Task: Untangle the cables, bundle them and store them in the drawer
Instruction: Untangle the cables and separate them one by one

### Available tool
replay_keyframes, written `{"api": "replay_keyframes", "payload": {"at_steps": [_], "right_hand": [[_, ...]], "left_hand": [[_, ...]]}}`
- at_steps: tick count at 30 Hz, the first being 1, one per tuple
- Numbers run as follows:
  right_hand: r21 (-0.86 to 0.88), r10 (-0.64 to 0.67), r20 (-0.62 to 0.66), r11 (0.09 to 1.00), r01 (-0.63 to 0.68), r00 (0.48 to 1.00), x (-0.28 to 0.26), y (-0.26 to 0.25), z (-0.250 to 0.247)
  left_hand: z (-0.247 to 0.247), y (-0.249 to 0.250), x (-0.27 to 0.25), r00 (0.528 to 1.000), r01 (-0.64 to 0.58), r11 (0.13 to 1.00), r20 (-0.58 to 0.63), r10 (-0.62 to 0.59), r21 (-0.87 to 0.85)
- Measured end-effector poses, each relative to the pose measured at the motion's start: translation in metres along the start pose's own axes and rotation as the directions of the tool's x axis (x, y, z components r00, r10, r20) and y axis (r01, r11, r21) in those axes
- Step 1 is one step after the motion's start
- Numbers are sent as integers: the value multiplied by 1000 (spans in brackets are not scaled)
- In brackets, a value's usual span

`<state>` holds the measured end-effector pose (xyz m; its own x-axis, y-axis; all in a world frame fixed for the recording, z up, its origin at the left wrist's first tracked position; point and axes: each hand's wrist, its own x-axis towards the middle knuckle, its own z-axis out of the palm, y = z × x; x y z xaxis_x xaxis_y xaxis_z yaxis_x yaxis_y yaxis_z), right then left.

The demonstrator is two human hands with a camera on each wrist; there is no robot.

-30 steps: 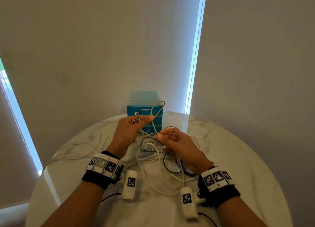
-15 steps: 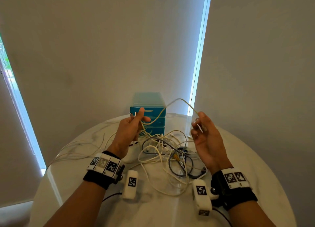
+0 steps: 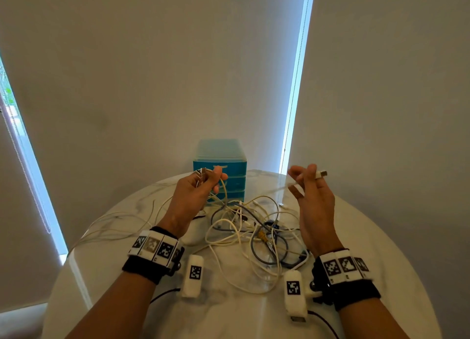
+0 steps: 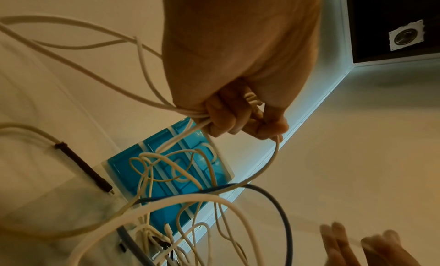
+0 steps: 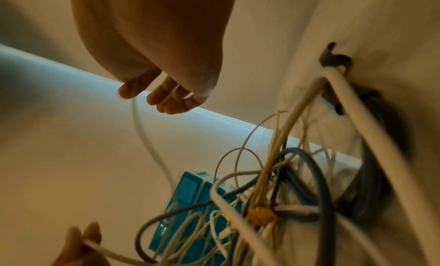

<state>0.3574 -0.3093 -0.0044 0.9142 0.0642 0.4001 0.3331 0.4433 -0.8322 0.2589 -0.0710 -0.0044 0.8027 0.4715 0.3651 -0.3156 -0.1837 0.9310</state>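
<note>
While the left hand (image 3: 197, 189) clutches white cable strands and the right hand (image 3: 311, 193) pinches one plug end, the cable tangle (image 3: 254, 233) remains unsorted on the tabletop (image 3: 381, 249), with the blue drawer unit (image 3: 220, 170) shut.

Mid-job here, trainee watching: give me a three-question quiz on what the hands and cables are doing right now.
1. True or false: the left hand grips several white cable strands at once.
2. Which is raised in the right hand?
A. the blue-grey cable
B. a white plug end of a cable
C. a drawer handle
3. Fill in: the tangled cable pile lies on the table in front of the blue ____, which is closed.

Key
1. True: the fingers curl round a bunch of white strands.
2. B: the plug pokes out past the fingers, and its cable trails down.
3. drawer unit
</note>
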Motion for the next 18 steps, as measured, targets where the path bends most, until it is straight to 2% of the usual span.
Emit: {"api": "replay_keyframes", "payload": {"at_steps": [2,3,4,6,9,10,13,16,18], "right_hand": [[-2,22,143,1000,-22,989,-5,1,11],[-62,50,215,997,-37,975,-9,2,18],[-193,78,277,981,-24,958,-12,5,25],[-460,154,366,887,35,918,-20,12,38],[-534,256,475,845,44,842,-30,21,49],[-547,240,482,834,76,843,-32,24,51],[-576,132,427,803,156,895,-32,33,51],[-489,51,272,868,93,961,-29,33,49],[-344,69,175,939,-4,982,-24,26,47]], "left_hand": [[2,3,-2,1000,-13,1000,3,13,15],[3,5,-2,1000,-21,1000,9,21,17],[4,6,-3,999,-33,999,19,32,22],[7,9,-5,997,-60,997,42,58,41],[10,12,-7,991,-105,993,91,100,59],[11,13,-8,988,-115,991,107,108,65],[10,15,-10,981,-143,987,144,131,76],[9,18,-13,975,-131,987,194,111,92],[8,16,-12,967,-131,981,237,95,143]]}}
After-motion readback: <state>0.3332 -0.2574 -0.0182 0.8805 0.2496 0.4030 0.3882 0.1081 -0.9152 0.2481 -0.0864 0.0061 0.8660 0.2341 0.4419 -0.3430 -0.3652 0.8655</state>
